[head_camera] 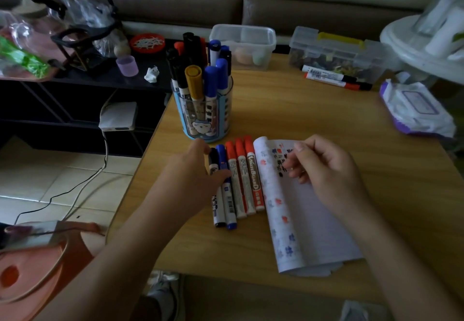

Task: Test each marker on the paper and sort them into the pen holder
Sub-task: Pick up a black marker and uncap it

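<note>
Head view is looking down on a wooden worktop (326, 119). At far left a dark shelf (82, 79) is carrying clutter, among it a purple cup (127, 65). Near the worktop's left edge a clear holder (206, 122) is standing upright, crammed with capped markers (193, 79), with black, yellow, blue and red caps sticking up.

Just in front of it the left hand (195, 170) is reaching over a row of five markers lying side by side, caps pointing away from the person. Its thumb is lying across the barrels of the black marker (214, 161) and the blue marker (229, 205). Its fingers are hidden behind the hand, so I cannot tell whether it is gripping or only touching. Three red markers (242, 180) are lying against one another just right of the blue one, the last beside the paper (321, 225).

The paper, a pad with its left leaf curling over, is showing red, blue and black scribbles. The right hand (329, 172) is resting on the pad's upper part, fingers loosely bent, tips touching the page, holding nothing.

Further back, a clear tub (243, 42) is sitting behind the holder. Right of it a clear case (336, 54) with a yellow handle is standing, with two loose markers (336, 79) lying just in front. A pack of wipes (416, 109) is lying near the right edge.
</note>
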